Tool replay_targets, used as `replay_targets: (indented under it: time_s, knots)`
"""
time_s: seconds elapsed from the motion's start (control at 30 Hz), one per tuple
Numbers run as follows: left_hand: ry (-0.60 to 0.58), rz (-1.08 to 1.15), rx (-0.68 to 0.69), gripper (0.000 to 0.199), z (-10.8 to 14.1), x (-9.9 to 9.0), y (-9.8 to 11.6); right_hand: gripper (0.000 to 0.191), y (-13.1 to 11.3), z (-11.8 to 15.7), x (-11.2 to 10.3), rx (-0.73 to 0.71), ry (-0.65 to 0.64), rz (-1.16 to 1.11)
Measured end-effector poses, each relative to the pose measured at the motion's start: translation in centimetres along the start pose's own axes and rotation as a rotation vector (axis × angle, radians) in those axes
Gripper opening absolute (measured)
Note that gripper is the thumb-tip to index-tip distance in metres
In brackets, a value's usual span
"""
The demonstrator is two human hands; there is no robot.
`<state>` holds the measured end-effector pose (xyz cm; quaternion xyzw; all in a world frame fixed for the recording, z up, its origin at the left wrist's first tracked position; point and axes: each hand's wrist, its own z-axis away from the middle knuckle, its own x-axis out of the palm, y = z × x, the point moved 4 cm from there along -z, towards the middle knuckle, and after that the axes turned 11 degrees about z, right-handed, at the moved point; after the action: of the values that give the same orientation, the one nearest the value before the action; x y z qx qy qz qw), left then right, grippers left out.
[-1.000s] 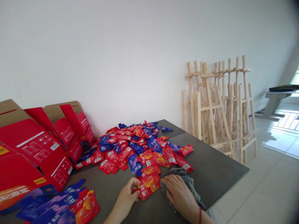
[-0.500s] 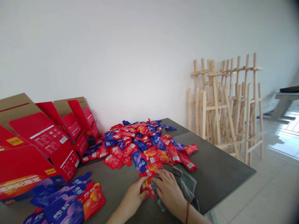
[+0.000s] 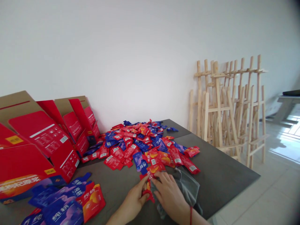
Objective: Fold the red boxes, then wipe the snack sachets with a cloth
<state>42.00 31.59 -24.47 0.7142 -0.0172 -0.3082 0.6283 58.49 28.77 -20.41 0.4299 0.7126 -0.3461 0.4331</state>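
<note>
Between my hands is a red pouch (image 3: 147,187) with orange fruit printed on it. My left hand (image 3: 135,197) is closed on its left side, thumb on the front. My right hand (image 3: 169,193) lies over a grey-green cloth (image 3: 187,187), fingers curled toward the pouch's right edge; the cloth shows beneath and right of the palm. Just beyond my fingertips a red pouch (image 3: 156,168) and a blue pouch (image 3: 140,162) lie at the front of a large pile of red and blue pouches (image 3: 131,137).
Open red cardboard boxes (image 3: 53,134) stand along the table's left side. In front of them lie several blue and red pouches (image 3: 65,206). The dark table (image 3: 220,168) ends in a corner at right. Wooden easels (image 3: 217,109) lean by the white wall beyond it.
The pouch between my hands has tilted and narrowed in view, its lower end turning. My right hand and the cloth have shifted slightly; the pile stays as it was.
</note>
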Motion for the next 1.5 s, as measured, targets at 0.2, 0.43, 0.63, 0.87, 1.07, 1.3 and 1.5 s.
replay_targets:
  time_s: [0.2,0.43,0.63,0.87,1.07,1.3,1.5]
  knots:
    - [-0.035,-0.061,-0.011,0.071,0.0,0.0,0.0,0.031,-0.6,0.2,1.2,0.029,-0.013,-0.024]
    - [0.021,-0.137,0.0,0.069,0.2,-0.6,0.4,0.024,6.0,0.2,0.6,0.174,-0.01,0.168]
    - [0.068,-0.459,0.292,0.041,0.9,-1.3,2.8,0.032,8.1,0.1,-1.3,0.276,0.052,0.169]
    - [-0.114,-0.784,0.407,0.009,1.5,1.0,3.3,0.033,-0.8,0.8,-0.1,-0.063,-0.063,-0.106]
    - [-0.146,-0.842,0.419,0.008,1.8,1.3,2.6,0.026,-0.1,2.1,1.4,-0.063,-0.106,-0.112]
    - [-0.112,-0.816,0.423,0.01,1.9,0.5,3.3,0.033,4.1,2.2,0.2,0.126,-0.131,0.036]
    - [-0.038,-0.653,0.533,0.021,2.3,-0.9,4.9,0.038,3.2,2.5,-1.4,0.107,-0.1,-0.038]
